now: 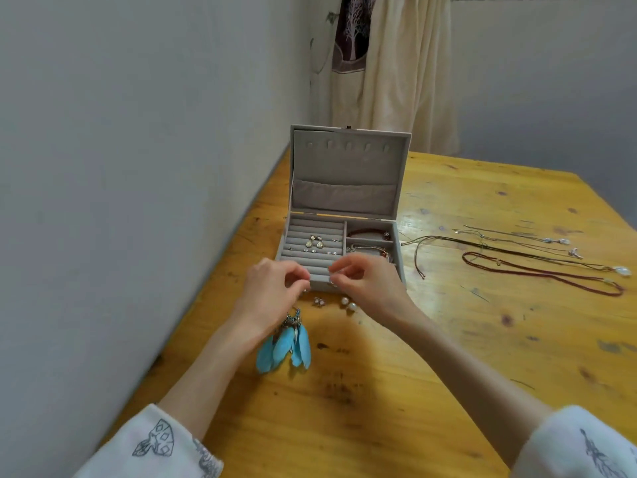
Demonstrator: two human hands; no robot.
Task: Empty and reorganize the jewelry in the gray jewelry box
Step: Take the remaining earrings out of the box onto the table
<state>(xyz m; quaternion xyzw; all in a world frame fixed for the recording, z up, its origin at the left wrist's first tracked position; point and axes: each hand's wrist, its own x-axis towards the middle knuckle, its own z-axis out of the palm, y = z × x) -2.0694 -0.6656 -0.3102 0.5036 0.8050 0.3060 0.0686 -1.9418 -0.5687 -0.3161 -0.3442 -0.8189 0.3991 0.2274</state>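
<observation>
The gray jewelry box [348, 160] stands open on the wooden table, lid upright. Several small earrings [315, 241] sit in its ring rolls on the left, and bracelets [368, 233] lie in its right compartments. My left hand [272, 288] and my right hand [368, 282] hover at the box's front edge, fingers curled, each pinching something tiny that I cannot make out. On the table in front of the box lie blue feather earrings [287, 346], small stud earrings [319, 301] and pearl earrings [348, 303].
Several necklaces [537, 260] are laid out on the table to the right of the box. A wall runs along the table's left edge. A cream curtain [396, 70] hangs behind the box.
</observation>
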